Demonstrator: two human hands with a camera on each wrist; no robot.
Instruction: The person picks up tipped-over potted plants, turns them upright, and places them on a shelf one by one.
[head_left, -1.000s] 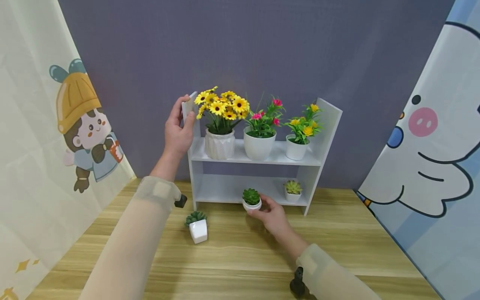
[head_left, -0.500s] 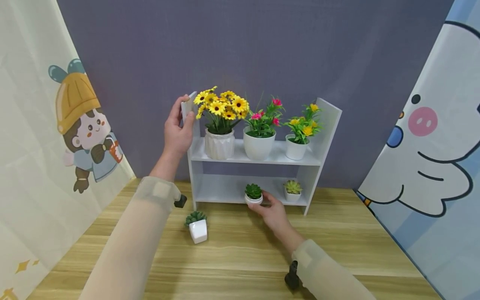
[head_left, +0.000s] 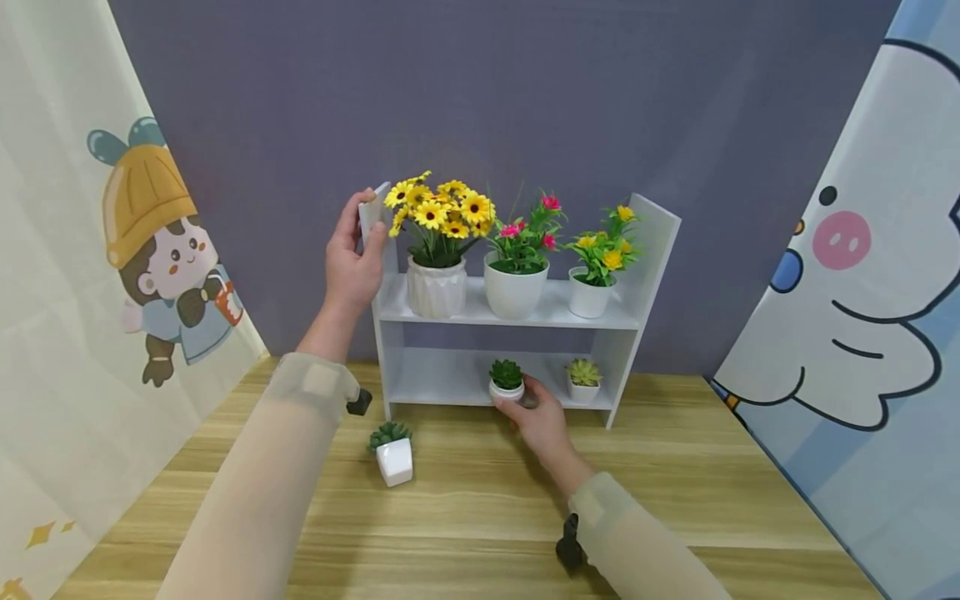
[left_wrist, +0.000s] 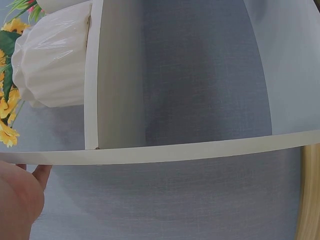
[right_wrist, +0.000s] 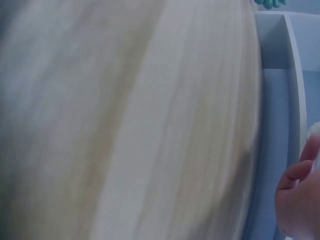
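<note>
A white two-tier shelf stands at the back of the wooden table. My left hand grips the upper edge of its left side panel, thumb on the near side. In the head view my right hand pinches a small round white pot with a dark green succulent, at the front middle of the lower tier. Whether the pot touches the board cannot be told. The right wrist view shows the hand at its right edge, with only a bit of the pot. A yellowish-green succulent sits right of it.
On the upper tier stand yellow daisies, a pink-flowered plant and a yellow-flowered plant, all in white pots. Another succulent in a square white pot lies tilted on the table, front left of the shelf.
My right hand has carried the small succulent slightly up and inward, from before the shelf's front edge to over the lower tier. The left hand keeps its grip on the side panel.
</note>
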